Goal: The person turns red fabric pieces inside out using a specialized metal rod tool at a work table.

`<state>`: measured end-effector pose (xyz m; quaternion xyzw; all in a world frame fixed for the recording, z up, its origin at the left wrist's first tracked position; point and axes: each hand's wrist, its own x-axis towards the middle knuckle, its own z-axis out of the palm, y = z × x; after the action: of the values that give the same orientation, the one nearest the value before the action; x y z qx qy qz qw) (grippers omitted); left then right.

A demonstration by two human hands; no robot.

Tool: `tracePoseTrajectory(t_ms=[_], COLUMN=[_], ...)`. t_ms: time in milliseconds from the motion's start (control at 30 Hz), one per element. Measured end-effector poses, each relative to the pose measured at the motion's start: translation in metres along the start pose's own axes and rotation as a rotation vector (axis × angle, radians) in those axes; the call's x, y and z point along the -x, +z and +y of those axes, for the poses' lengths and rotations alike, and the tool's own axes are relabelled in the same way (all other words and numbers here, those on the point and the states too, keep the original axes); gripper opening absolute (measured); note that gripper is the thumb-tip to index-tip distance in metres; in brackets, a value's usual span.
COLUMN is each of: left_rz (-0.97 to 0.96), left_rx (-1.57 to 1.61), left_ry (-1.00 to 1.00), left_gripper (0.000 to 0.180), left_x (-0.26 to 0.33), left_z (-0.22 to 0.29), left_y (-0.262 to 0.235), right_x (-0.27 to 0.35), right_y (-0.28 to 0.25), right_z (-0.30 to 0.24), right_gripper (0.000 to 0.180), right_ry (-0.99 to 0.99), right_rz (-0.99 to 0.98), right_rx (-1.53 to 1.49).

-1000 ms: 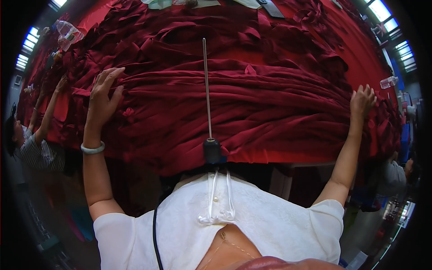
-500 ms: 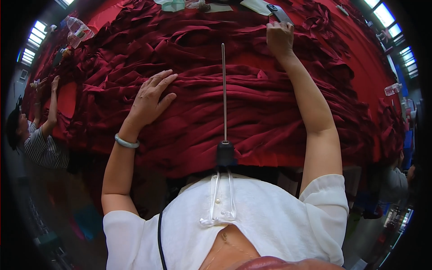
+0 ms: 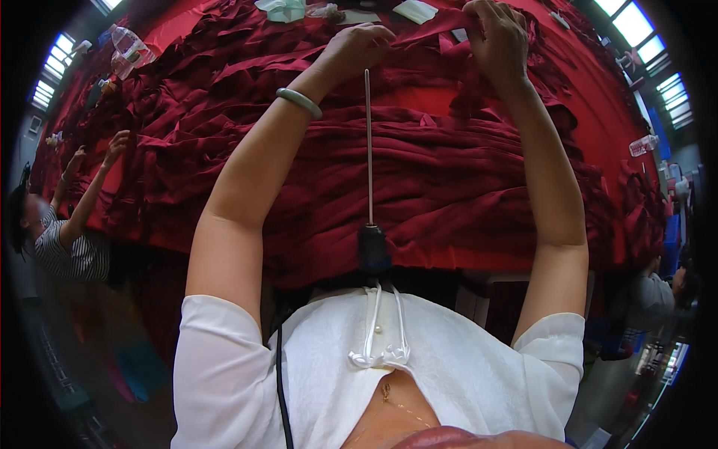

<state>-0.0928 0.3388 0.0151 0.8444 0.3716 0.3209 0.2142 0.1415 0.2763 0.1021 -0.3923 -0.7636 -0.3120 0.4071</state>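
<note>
A dark red cloth strip [image 3: 434, 28] stretches between my two hands above the far part of the table. My right hand [image 3: 499, 45] grips its right end, fingers bent over the raised cloth. My left hand [image 3: 353, 51], below a pale green bangle, is closed at the strip's left end with the fingertips pinched together. More of the cloth hangs down under my right hand. Loose dark red fabric [image 3: 359, 172] lies in long folds across the table beneath both arms. Between my arms a thin metal rod [image 3: 369, 150] rises from a black holder at the near edge.
A pale green packet [image 3: 282, 10] and a folded whitish packet [image 3: 416, 10] lie at the far side. Clear plastic bottles stand or lie at left [image 3: 131, 51] and right [image 3: 643, 146]. A person in a striped top [image 3: 71, 251] works at the left; another person [image 3: 651, 299] is at the right edge.
My left hand has come off the near folds, moving far and right. My right hand has shifted slightly right, and a cloth strip is now raised between both hands, largely covering the phone's spot.
</note>
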Motion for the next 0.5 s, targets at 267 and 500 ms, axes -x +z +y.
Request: tracePoseTrajectory(t_ms=[267, 500], left_rz=[0.346, 0.27], left_rx=[-0.536, -0.724], left_ry=[0.014, 0.043], left_gripper=[0.059, 0.027], left_x=[0.006, -0.001], left_z=[-0.044, -0.077], left_y=[0.016, 0.0], right_x=[0.005, 0.008], right_y=[0.026, 0.012], right_z=[0.032, 0.063], right_gripper=[0.008, 0.013], right_ry=[0.013, -0.147], right_rz=[-0.058, -0.526], right_rx=[-0.003, -0.147])
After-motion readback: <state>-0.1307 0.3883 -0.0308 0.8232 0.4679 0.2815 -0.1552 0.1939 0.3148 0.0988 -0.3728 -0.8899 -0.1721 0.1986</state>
